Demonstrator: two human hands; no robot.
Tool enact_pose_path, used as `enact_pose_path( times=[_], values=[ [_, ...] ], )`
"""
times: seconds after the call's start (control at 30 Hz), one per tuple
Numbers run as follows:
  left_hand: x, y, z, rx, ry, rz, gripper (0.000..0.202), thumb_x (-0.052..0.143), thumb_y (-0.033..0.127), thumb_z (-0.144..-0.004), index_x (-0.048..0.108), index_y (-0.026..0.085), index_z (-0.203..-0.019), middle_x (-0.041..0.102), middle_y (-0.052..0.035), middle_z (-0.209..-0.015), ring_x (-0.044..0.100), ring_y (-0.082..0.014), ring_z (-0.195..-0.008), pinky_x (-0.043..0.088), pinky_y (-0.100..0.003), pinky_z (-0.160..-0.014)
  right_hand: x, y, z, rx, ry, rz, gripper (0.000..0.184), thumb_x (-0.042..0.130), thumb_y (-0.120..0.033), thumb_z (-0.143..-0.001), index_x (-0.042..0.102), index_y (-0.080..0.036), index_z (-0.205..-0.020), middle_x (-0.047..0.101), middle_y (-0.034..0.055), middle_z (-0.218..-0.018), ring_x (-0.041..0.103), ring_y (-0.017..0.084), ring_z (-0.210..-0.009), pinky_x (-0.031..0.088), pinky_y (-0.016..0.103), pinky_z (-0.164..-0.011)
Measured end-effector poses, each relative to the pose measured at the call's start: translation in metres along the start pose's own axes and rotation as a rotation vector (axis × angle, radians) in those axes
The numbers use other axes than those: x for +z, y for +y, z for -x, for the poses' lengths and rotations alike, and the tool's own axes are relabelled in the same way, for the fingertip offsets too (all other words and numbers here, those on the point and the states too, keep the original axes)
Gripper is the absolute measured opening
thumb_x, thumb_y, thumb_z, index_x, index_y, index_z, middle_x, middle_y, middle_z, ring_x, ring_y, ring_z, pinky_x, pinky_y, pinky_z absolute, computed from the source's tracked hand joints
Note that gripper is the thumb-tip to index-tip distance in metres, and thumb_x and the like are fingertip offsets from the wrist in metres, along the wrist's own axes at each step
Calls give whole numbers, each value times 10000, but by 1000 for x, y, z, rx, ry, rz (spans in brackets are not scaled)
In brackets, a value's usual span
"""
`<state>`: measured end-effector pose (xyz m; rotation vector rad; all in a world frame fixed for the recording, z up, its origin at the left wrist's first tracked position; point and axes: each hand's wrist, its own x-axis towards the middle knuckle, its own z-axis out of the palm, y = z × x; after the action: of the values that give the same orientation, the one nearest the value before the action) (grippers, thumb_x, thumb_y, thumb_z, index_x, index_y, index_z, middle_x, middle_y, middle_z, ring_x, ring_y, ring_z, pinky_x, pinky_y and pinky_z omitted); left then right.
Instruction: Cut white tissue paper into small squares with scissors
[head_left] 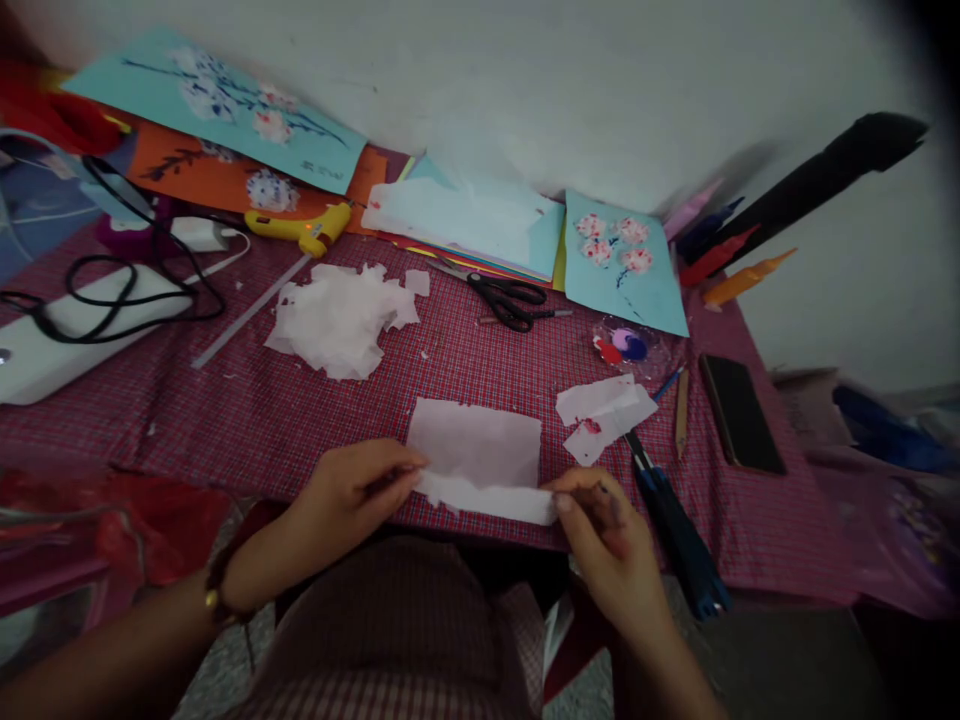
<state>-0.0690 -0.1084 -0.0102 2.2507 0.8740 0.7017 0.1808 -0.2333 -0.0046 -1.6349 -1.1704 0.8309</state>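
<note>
A thin sheet of white tissue paper [476, 445] lies near the table's front edge, its near side folded over into a whiter strip. My left hand [356, 490] pinches the left end of that fold between thumb and fingers. At the right end, my right hand [607, 525] grips the fold the same way; dark paint-like smudges mark its fingers. Beyond the sheet sits a heap of torn white tissue paper [334, 325]. Small paper pieces [600, 415] with a red stain lie to the right, beside a blue-handled cutter-like tool [671, 530].
Black scissors [510, 300] and a yellow glue gun [307, 230] lie farther back. Blue cards with painted blossoms [626, 260] lean by the wall. A paint palette [622, 345], pencil [681, 415] and phone [742, 412] are at right. A black cable [150, 265] crosses a white power strip [82, 325].
</note>
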Motion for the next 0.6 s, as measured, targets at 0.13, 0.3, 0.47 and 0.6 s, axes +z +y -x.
enact_pose_path(
  times=[0.13,0.3,0.47,0.6],
  values=[
    [4,1,-21,-181,22,53,148,539,213,-886,686,198,-897,718,28,-744,644,-107,-629,502,-196,-576,9,1,-11,-9,48,-77,279,544,-316,-929,526,-274,-1204,688,24,-881,659,166,-778,533,281,-689],
    [8,-1,-27,-217,-4,59,162,539,208,-886,685,208,-955,714,31,-777,645,-111,-657,501,-203,-604,8,9,-3,-17,10,-192,493,445,-479,-957,370,-284,-1404,691,71,-978,664,237,-891,522,399,-769],
    [11,-1,-25,-252,21,62,172,537,194,-886,669,206,-994,705,28,-784,637,-108,-658,501,-205,-612,10,13,0,-59,6,-174,580,517,-514,-915,356,-301,-1430,682,64,-969,662,247,-900,528,427,-805],
    [7,2,-24,-280,35,71,183,522,226,-905,647,207,-1036,680,38,-750,606,-94,-610,475,-190,-558,17,13,-3,-9,80,-60,502,661,-273,-862,486,-319,-1330,671,22,-881,654,184,-819,551,350,-784]
  ],
)
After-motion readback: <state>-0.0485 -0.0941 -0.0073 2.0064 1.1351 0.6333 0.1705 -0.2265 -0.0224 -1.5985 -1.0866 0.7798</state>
